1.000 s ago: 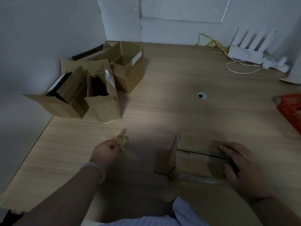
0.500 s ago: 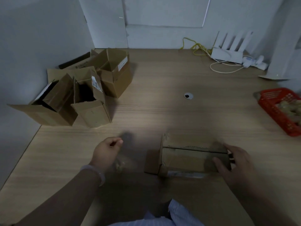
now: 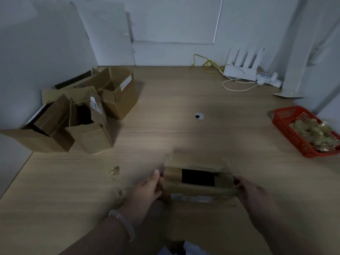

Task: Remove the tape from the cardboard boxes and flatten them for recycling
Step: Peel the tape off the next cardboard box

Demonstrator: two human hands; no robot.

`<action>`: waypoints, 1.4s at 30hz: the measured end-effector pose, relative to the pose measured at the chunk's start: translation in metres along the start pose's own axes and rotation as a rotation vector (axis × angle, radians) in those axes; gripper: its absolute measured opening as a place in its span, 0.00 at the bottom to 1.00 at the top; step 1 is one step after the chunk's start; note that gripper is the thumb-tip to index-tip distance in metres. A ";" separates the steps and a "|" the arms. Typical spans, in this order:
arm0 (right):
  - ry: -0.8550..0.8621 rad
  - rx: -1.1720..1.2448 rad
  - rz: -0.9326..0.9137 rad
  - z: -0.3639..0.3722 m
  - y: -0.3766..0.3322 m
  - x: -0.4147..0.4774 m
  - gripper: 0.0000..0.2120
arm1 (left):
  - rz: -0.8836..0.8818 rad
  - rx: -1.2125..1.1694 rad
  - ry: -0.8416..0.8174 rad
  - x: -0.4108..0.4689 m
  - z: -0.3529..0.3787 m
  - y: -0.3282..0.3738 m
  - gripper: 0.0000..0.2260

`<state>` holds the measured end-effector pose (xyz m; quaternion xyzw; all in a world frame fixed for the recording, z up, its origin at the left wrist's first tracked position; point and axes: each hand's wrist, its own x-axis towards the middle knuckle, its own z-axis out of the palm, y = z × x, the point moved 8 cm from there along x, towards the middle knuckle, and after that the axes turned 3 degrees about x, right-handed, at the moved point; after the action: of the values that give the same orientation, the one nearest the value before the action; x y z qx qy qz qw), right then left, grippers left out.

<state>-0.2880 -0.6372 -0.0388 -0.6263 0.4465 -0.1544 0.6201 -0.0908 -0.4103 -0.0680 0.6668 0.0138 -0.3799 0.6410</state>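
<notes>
Small brown cardboard box (image 3: 197,183) sitting on the pale wooden surface (image 3: 184,100) at lower centre of the frame, left hand (image 3: 147,188) gripping its left end, right hand (image 3: 253,192) gripping its right end, crumpled clear tape scrap (image 3: 114,173) lying at lower left.

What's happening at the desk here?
A person grips a small cardboard box near the front edge of the desk, left hand on its left end, right hand on its right. Its top gapes open and it is not yet flattened. Crumpled tape scraps lie to its left. Opened boxes are piled far left, unflattened. A red basket at right holds yellowish wads, probably tape.
</notes>
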 end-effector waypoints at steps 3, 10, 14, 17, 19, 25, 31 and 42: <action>-0.050 -0.314 -0.049 -0.005 -0.012 0.014 0.11 | 0.068 0.387 -0.013 0.008 0.002 0.012 0.13; -0.365 -0.941 -0.124 0.026 -0.037 0.034 0.40 | 0.146 1.221 -0.237 0.022 0.035 0.032 0.43; -0.216 -1.009 -0.084 0.052 -0.032 0.043 0.52 | 0.095 1.258 -0.040 0.023 0.046 0.038 0.51; -0.155 -1.088 -0.086 0.061 -0.025 0.051 0.54 | 0.143 1.245 0.063 0.019 0.050 0.040 0.45; -0.147 -1.019 -0.093 0.054 -0.023 0.055 0.50 | 0.156 1.131 0.036 0.018 0.048 0.035 0.43; -0.153 -0.655 -0.135 0.014 -0.036 0.068 0.37 | 0.315 0.843 0.041 0.007 0.042 0.054 0.45; -0.255 0.396 0.071 -0.010 -0.041 0.068 0.26 | 0.632 1.114 -0.177 -0.008 0.057 0.062 0.45; 0.009 -0.321 0.360 -0.049 0.086 0.060 0.20 | 0.527 1.825 -0.527 -0.001 0.057 -0.072 0.34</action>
<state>-0.3229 -0.6985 -0.1299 -0.6265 0.5724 0.0287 0.5282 -0.1564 -0.4465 -0.1222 0.7813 -0.5772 -0.2261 -0.0729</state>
